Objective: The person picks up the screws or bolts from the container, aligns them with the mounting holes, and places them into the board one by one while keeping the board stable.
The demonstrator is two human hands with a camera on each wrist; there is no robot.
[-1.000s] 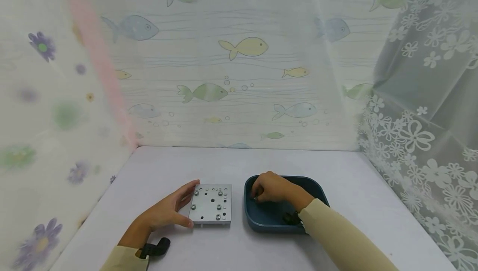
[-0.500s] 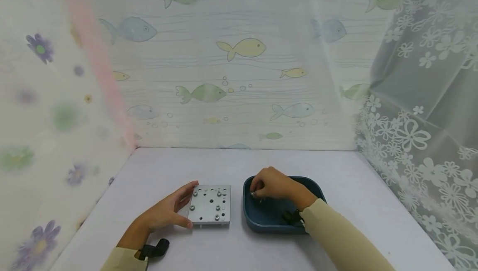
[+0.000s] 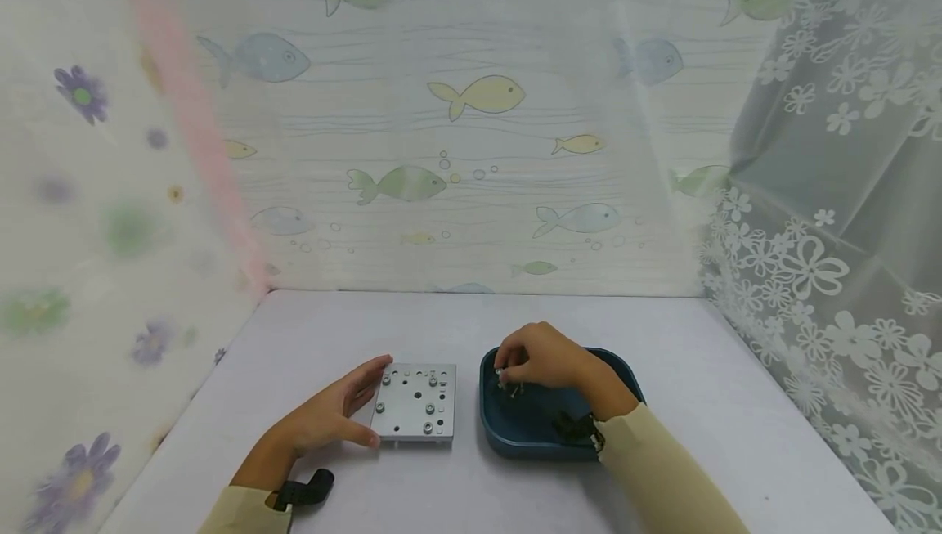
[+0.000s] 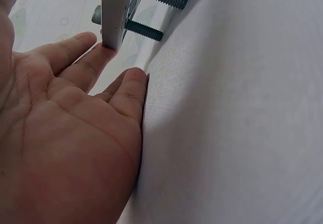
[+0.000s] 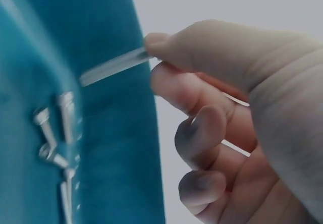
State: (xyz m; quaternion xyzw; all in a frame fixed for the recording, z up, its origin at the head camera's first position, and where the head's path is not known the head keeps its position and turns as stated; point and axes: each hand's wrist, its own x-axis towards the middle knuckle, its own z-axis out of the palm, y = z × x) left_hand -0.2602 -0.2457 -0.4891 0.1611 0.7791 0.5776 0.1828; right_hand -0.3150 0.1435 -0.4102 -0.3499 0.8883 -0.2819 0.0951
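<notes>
1 screw pinched, right hand fingers risen above tray; left hand fingers still straight.

A: Where is there room on the table?

B: Behind the metal plate and the blue tray, back to the fish-print curtain.

A: What blocks the way?

B: The left hand bars the plate's left edge; the right hand fills the tray's rear. Between plate and tray, only a narrow gap.
</notes>
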